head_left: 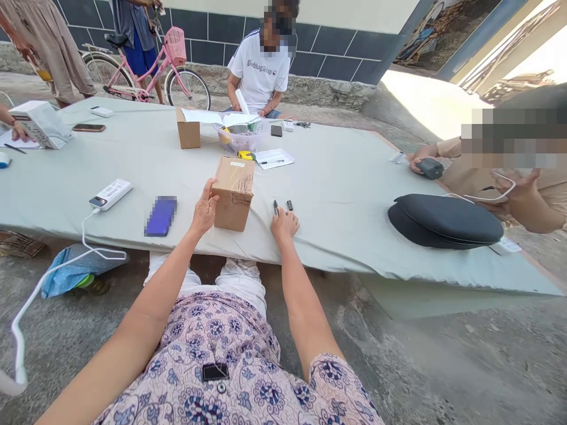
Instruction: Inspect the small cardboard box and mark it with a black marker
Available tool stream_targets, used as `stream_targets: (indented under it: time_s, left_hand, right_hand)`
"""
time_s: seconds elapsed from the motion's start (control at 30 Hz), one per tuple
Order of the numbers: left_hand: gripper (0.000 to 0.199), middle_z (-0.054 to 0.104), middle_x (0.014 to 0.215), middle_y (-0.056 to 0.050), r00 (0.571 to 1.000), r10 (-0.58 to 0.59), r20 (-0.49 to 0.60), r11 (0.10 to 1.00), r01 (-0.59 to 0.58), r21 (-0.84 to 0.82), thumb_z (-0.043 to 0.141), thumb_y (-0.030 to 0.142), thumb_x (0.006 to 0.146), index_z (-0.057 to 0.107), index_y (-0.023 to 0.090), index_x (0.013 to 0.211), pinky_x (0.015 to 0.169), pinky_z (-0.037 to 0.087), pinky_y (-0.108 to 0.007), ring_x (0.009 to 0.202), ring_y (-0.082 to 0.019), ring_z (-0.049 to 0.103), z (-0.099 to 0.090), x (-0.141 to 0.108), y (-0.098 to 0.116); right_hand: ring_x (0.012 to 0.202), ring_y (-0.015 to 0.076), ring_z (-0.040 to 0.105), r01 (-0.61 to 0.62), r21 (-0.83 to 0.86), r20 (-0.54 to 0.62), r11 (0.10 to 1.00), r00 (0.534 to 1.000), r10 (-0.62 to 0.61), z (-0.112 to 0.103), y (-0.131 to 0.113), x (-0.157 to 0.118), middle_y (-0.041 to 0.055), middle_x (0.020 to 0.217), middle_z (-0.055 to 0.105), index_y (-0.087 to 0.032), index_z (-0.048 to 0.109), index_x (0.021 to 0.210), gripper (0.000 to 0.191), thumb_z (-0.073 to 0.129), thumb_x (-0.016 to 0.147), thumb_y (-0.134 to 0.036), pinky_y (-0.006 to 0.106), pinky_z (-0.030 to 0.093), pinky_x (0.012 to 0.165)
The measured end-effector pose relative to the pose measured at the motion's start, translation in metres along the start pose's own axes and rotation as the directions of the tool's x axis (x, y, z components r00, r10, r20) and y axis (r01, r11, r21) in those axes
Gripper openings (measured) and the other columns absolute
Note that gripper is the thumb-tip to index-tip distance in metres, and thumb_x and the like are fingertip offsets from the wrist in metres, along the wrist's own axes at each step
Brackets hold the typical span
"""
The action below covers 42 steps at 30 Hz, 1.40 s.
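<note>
A brown cardboard box (234,203) stands on the cloth-covered table in front of me, with dark pen drawings on its top and front. My left hand (205,206) grips its left side, the thumb on the front face. Just right of the box, my right hand (284,225) rests on the cloth, its fingers closed around a black marker (276,207) with the tip pointing away from me. The marker's black cap (289,205) lies loose beside that hand.
Behind the box are a yellow tape measure (245,155), paper with a pen (274,159) and a plastic basket (241,140). A purple phone (160,216) and cabled power bank (111,195) lie left. At right is a black cap (443,221). Other people surround the table.
</note>
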<state>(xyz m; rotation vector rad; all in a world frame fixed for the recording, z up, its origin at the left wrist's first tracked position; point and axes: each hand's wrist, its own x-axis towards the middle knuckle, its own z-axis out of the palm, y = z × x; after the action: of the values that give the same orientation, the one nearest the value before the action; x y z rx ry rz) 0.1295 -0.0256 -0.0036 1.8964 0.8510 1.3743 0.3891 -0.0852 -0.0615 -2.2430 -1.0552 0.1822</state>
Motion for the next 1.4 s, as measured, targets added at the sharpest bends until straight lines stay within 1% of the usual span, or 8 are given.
stream_targets:
  time_s: [0.33, 0.53, 0.67, 0.87, 1.03, 1.13, 1.27, 1.4]
  left_hand:
    - [0.073, 0.056, 0.146, -0.013, 1.000, -0.014, 0.027, 1.000, 0.013, 0.012, 0.039, 0.071, 0.096, 0.034, 0.028, 0.154, 0.112, 0.045, -0.043, 0.124, -0.024, 0.061, -0.004, 0.001, -0.002]
    - [0.070, 0.055, 0.148, -0.013, 1.000, -0.008, 0.024, 1.000, 0.008, 0.025, 0.039, 0.071, 0.096, 0.034, 0.029, 0.153, 0.110, 0.046, -0.041, 0.122, -0.023, 0.062, -0.004, 0.001, -0.001]
    - [0.073, 0.058, 0.145, -0.013, 1.000, -0.013, 0.021, 0.999, 0.012, 0.045, 0.038, 0.073, 0.095, 0.034, 0.029, 0.153, 0.106, 0.048, -0.039, 0.118, -0.023, 0.063, -0.005, 0.003, -0.002]
    - [0.071, 0.056, 0.147, -0.013, 1.000, -0.003, 0.022, 0.998, 0.002, 0.060, 0.038, 0.071, 0.096, 0.033, 0.028, 0.153, 0.105, 0.050, -0.039, 0.119, -0.023, 0.063, -0.005, 0.003, 0.001]
    - [0.070, 0.055, 0.149, -0.013, 0.999, -0.012, 0.030, 1.000, 0.012, 0.015, 0.039, 0.070, 0.096, 0.034, 0.030, 0.154, 0.104, 0.051, -0.039, 0.117, -0.023, 0.065, -0.004, 0.002, 0.000]
    - [0.069, 0.055, 0.149, -0.012, 0.999, -0.016, 0.032, 1.000, 0.016, 0.010, 0.039, 0.069, 0.097, 0.034, 0.030, 0.154, 0.103, 0.052, -0.037, 0.117, -0.022, 0.065, -0.004, 0.001, -0.001]
    - [0.068, 0.058, 0.146, -0.012, 1.000, -0.010, 0.021, 1.000, 0.010, 0.010, 0.040, 0.068, 0.098, 0.034, 0.030, 0.154, 0.101, 0.052, -0.037, 0.114, -0.022, 0.066, -0.003, 0.001, 0.000]
    - [0.069, 0.054, 0.151, -0.012, 1.000, -0.002, 0.016, 1.000, 0.002, 0.020, 0.040, 0.068, 0.098, 0.034, 0.030, 0.154, 0.105, 0.051, -0.039, 0.118, -0.022, 0.065, -0.003, 0.000, 0.001]
  right_hand:
    - [0.085, 0.0194, 0.056, 0.096, 0.325, 0.023, 0.941, 0.994, -0.110, -0.007, -0.002, -0.006, 0.0061, 0.090, 0.063, -0.017, 0.071, 0.116, 0.040, 0.040, 0.093, -0.028, 0.035, 0.051, 0.082]
    - [0.086, 0.0162, 0.059, 0.371, 0.762, -0.280, 0.531, 0.928, -0.246, -0.039, -0.038, -0.040, 0.0016, 0.095, 0.058, -0.025, 0.056, 0.121, 0.048, 0.067, 0.081, -0.049, 0.032, 0.053, 0.082]
    - [0.084, 0.0186, 0.062, 0.541, 0.715, -0.456, 0.442, 0.841, -0.291, -0.064, -0.068, -0.075, 0.0037, 0.093, 0.060, -0.026, 0.060, 0.099, 0.034, 0.057, 0.091, -0.058, 0.038, 0.055, 0.085]
    - [0.069, 0.0154, 0.061, 0.534, 0.755, -0.328, 0.380, 0.810, -0.487, -0.064, -0.086, -0.100, 0.0018, 0.082, 0.065, -0.024, 0.065, 0.089, 0.038, 0.057, 0.092, -0.061, 0.033, 0.053, 0.069]
    - [0.060, 0.0128, 0.053, 0.480, 0.694, -0.368, 0.537, 0.877, -0.308, -0.054, -0.076, -0.096, -0.0011, 0.069, 0.058, -0.023, 0.059, 0.077, 0.046, 0.050, 0.093, -0.065, 0.030, 0.048, 0.063]
    - [0.069, 0.0153, 0.058, 0.505, 0.625, -0.478, 0.596, 0.851, -0.219, -0.058, -0.077, -0.091, 0.0013, 0.076, 0.061, -0.023, 0.060, 0.082, 0.042, 0.047, 0.095, -0.061, 0.032, 0.051, 0.072]
    - [0.084, 0.0200, 0.065, 0.633, 0.600, -0.468, 0.490, 0.774, -0.427, -0.063, -0.086, -0.093, 0.0050, 0.087, 0.068, -0.025, 0.065, 0.092, 0.035, 0.050, 0.095, -0.057, 0.037, 0.055, 0.082]
    - [0.069, 0.0187, 0.064, 0.619, 0.689, -0.378, 0.378, 0.751, -0.541, -0.052, -0.081, -0.103, 0.0033, 0.075, 0.067, -0.024, 0.068, 0.086, 0.038, 0.051, 0.094, -0.058, 0.036, 0.055, 0.070]
